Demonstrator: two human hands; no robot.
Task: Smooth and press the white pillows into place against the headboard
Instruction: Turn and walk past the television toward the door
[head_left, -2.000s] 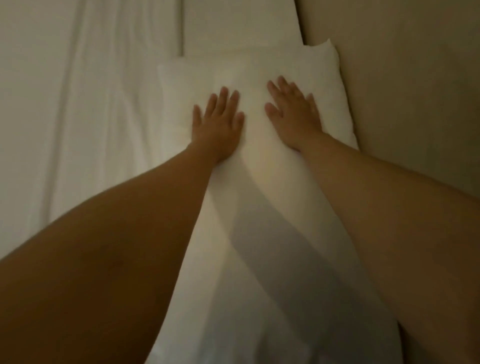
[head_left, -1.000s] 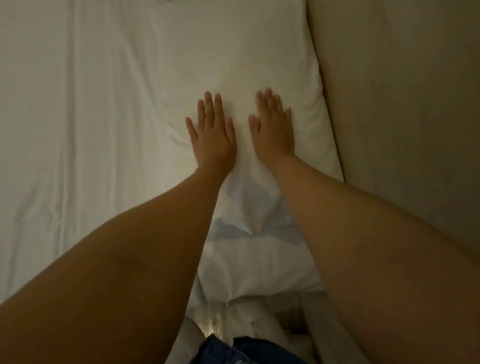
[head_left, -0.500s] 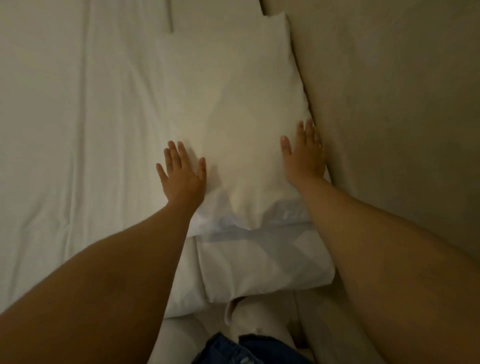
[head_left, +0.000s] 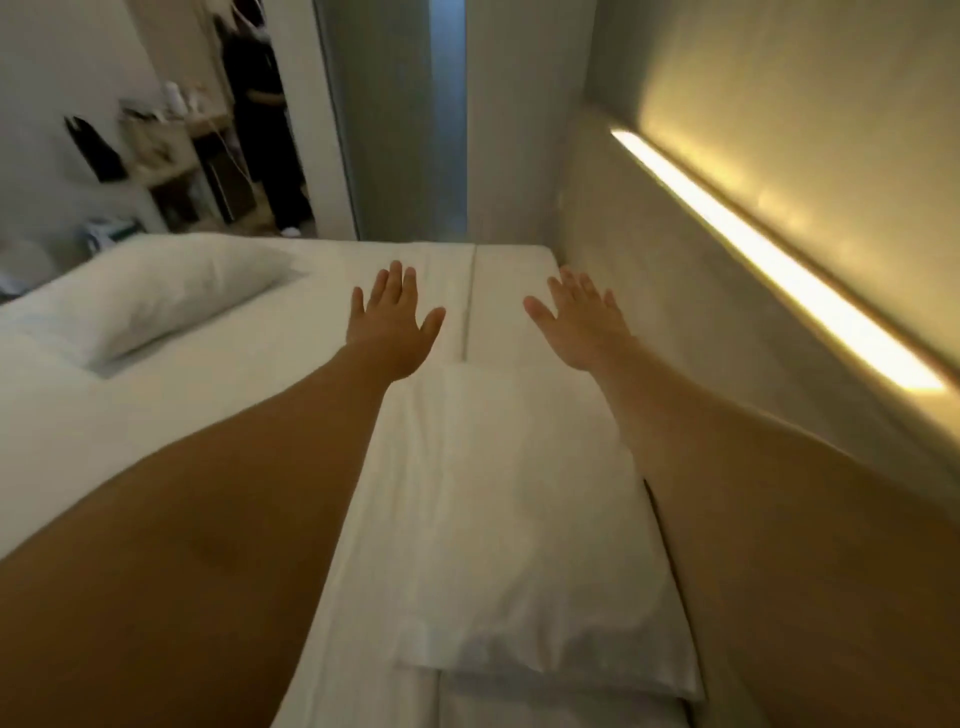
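A white pillow (head_left: 498, 519) lies flat along the beige headboard (head_left: 691, 322) on the right, between my two forearms. My left hand (head_left: 392, 325) hovers above the pillow's far end with fingers spread and holds nothing. My right hand (head_left: 582, 322) is also spread and empty, near the headboard, above the bed's far end. A second white pillow (head_left: 161, 296) lies loose on the bed at the far left, away from the headboard. Part of another pillow (head_left: 561, 709) shows under the near end of the first.
The white sheet (head_left: 208, 415) covers the bed. A lit strip light (head_left: 769, 260) runs along the wall above the headboard. Beyond the bed are a grey door (head_left: 400, 114), shelves with items (head_left: 171, 150), and a person in dark clothes (head_left: 265, 104) standing.
Both hands have lifted off the pillow and reached forward, spread in the air. The view has tilted up from the pillow to show the room beyond the bed.
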